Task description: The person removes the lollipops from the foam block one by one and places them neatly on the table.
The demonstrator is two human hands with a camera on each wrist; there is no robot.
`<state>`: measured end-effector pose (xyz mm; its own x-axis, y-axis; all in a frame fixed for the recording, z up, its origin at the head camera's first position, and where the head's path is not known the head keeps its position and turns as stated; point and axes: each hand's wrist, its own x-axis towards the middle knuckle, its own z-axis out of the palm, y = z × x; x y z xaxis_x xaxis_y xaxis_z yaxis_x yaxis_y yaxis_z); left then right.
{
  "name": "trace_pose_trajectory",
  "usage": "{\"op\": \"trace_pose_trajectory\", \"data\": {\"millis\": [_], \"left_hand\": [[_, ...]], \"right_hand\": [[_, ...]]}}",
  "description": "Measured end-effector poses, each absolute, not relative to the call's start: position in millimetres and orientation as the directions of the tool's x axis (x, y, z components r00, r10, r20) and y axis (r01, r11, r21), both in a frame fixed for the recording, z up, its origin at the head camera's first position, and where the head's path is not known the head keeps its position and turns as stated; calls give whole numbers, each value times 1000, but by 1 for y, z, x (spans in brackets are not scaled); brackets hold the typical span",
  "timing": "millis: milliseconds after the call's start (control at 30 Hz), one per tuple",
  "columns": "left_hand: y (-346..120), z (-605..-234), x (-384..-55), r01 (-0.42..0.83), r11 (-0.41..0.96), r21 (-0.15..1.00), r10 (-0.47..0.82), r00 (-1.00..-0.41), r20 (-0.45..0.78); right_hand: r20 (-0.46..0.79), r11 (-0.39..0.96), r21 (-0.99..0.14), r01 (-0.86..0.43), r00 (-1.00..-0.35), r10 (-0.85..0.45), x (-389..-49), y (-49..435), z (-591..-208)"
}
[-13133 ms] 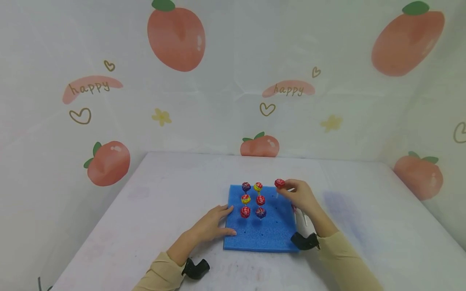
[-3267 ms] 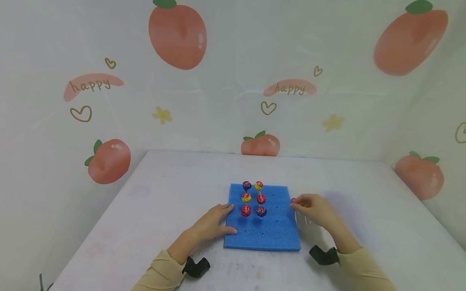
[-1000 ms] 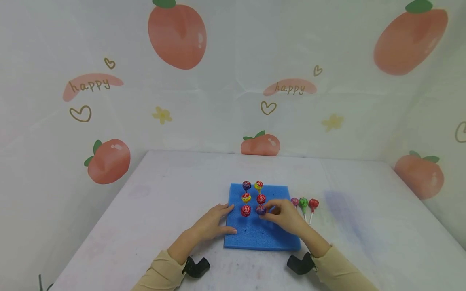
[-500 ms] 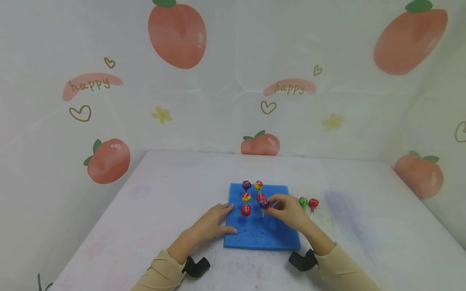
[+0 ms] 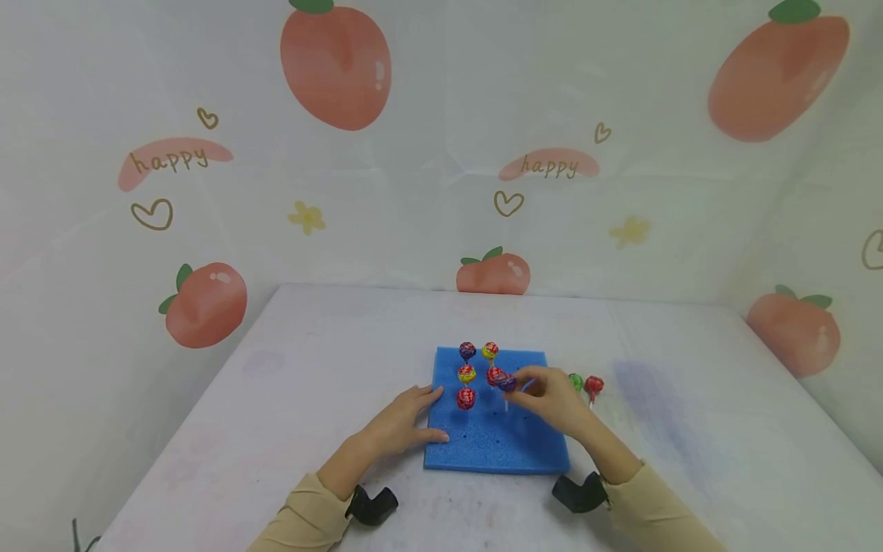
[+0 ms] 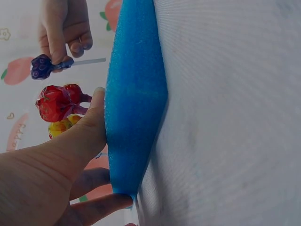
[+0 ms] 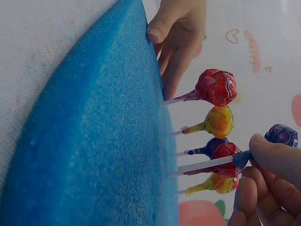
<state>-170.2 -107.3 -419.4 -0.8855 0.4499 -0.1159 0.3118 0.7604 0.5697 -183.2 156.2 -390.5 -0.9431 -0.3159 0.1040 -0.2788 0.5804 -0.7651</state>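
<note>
The white table (image 5: 331, 360) bears a blue foam board (image 5: 483, 454), green lollipop (image 5: 576, 380) and red lollipop (image 5: 594, 385).

Grainy, matt foam board (image 5: 476, 455); glossy lollipop wrappers (image 7: 216, 88) (slightly crinkled).

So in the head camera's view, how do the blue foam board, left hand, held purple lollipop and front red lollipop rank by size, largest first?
1. Blue foam board
2. Left hand
3. Held purple lollipop and front red lollipop: their wrapped heads look too alike to rank.
</note>
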Motion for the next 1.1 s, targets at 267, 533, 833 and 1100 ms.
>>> {"op": "trace_pose_trajectory", "data": {"millis": [267, 533, 833, 1100], "left_hand": [[-107, -418, -170, 307, 761, 571, 448, -886, -121], [-107, -418, -169, 305, 759, 575, 448, -886, -121], [-107, -418, -169, 308, 757, 576, 449, -886, -117], [-107, -419, -169, 308, 755, 578, 450, -886, -116]], "right_hand": [[122, 581, -758, -295, -940, -318, -183, 164, -389], [95, 615, -749, -248, -958, -270, -178, 171, -386], [115, 605, -752, -263, -955, -272, -178, 180, -386], [117, 610, -750, -256, -959, -259, -176, 183, -384]]}}
